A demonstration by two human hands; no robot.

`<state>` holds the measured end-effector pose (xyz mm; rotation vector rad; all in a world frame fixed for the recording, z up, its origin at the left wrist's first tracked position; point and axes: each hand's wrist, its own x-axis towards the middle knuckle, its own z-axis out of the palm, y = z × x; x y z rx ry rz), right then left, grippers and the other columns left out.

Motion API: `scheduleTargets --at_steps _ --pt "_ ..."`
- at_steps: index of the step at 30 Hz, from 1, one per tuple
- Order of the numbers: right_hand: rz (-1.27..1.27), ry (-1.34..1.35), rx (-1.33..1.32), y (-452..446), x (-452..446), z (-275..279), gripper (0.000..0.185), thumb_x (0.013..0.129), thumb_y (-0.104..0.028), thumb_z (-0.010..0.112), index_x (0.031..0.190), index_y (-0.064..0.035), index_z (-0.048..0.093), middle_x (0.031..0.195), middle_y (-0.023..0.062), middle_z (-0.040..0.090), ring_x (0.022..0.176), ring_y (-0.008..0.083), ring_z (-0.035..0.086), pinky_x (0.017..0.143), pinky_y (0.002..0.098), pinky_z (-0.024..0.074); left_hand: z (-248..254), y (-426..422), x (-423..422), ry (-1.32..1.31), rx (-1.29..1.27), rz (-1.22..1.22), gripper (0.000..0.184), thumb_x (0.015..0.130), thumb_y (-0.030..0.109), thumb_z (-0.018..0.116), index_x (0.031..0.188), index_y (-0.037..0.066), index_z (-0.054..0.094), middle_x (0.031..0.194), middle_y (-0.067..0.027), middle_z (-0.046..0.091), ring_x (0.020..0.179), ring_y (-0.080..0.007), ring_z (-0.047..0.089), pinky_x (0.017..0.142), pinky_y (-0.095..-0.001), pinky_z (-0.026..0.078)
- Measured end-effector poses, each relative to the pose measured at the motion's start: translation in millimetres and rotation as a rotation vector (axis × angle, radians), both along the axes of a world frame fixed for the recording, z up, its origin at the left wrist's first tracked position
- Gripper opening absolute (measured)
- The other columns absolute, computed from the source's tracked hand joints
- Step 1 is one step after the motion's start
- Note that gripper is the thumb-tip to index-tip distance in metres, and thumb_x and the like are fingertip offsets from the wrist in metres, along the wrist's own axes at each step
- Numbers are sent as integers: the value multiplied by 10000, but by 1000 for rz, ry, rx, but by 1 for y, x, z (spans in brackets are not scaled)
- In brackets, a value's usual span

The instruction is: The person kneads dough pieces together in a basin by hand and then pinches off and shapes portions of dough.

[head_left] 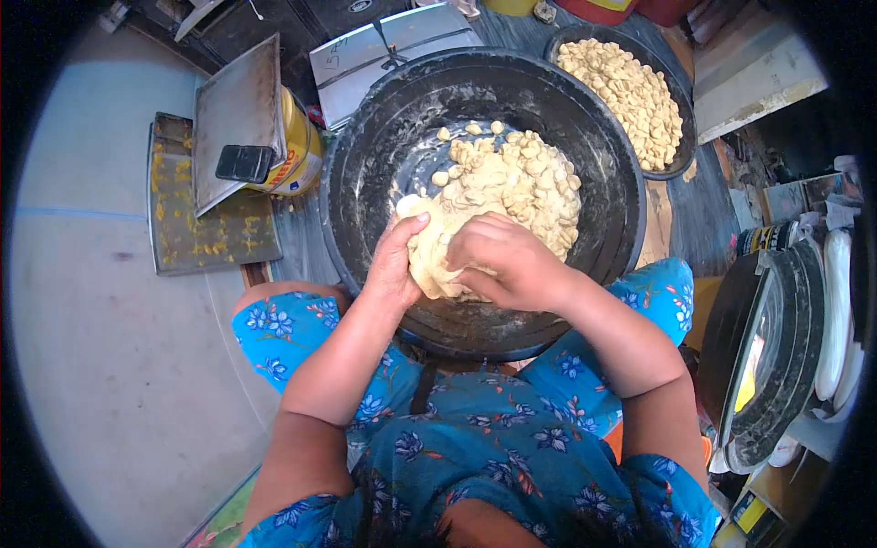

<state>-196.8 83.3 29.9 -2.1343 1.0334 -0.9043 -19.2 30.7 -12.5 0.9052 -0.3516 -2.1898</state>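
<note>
A lump of pale yellow dough (426, 239) rests in my left hand (395, 265), whose thumb lies over its near side. My right hand (512, 267) is curled against the right side of this lump, fingers bent and pinching at the dough; its fingertips are partly hidden. Both hands are over a wide black basin (603, 228) between my knees. Inside the basin lies a heap of small floury dough pieces (539, 178), with a few loose ones at its far edge.
A smaller black basin (687, 151) full of dough pieces (630, 96) stands at the far right. To the left are a yellow bucket (301, 151), a tray (239, 110) with a phone (244, 163), and a stained tray (215, 242). Wrapped white sheets (352, 68) lie behind.
</note>
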Motion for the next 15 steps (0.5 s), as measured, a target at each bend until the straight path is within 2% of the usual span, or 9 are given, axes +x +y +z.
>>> scheduleTargets --at_steps 1,4,7,10,11,13,15 --pt "11 -106 42 0 -2 2 189 731 -83 664 874 -81 542 938 91 573 955 308 545 839 417 412 3 -2 0 -3 -32 16 468 830 113 547 1271 32 412 1180 -146 549 1076 -274 563 937 -407 466" --pt "-66 -334 -121 3 -1 5 177 742 -31 656 867 -77 540 852 91 556 883 285 557 761 386 446 3 -7 2 4 -84 46 475 825 101 541 1276 38 407 1205 -141 535 1106 -278 546 959 -412 450" --pt "-144 -601 -121 7 5 0 193 792 17 612 932 -65 508 860 97 537 862 233 566 724 349 458 -2 -11 4 3 -82 64 480 820 94 523 1280 45 394 1211 -137 528 1138 -287 529 983 -424 435" --pt "-309 -777 -70 6 -3 5 215 844 29 553 1015 -56 457 951 117 519 884 191 559 735 318 464 -8 -12 4 -12 -61 82 473 821 99 516 1275 45 394 1206 -147 526 1139 -292 528 977 -435 441" --pt "-392 -741 -30 4 -8 4 244 884 6 483 1096 -57 381 967 104 491 912 163 529 812 317 462 -17 -13 6 3 -31 80 468 822 101 514 1272 46 397 1209 -153 523 1136 -295 530 973 -440 444" --pt "-508 -928 232 -1 -5 22 266 861 6 512 1103 -55 420 1026 114 506 972 173 530 874 318 438 -19 -15 6 23 7 77 462 823 105 511 1268 44 400 1214 -164 519 1132 -300 532 961 -450 453" --pt "-409 -344 106 -13 -27 4 282 822 -5 558 1088 -54 482 1099 121 513 1060 210 512 930 351 410 -18 -14 6 29 31 69 458 825 109 508 1264 38 401 1217 -172 516 1129 -304 535 946 -458 462"
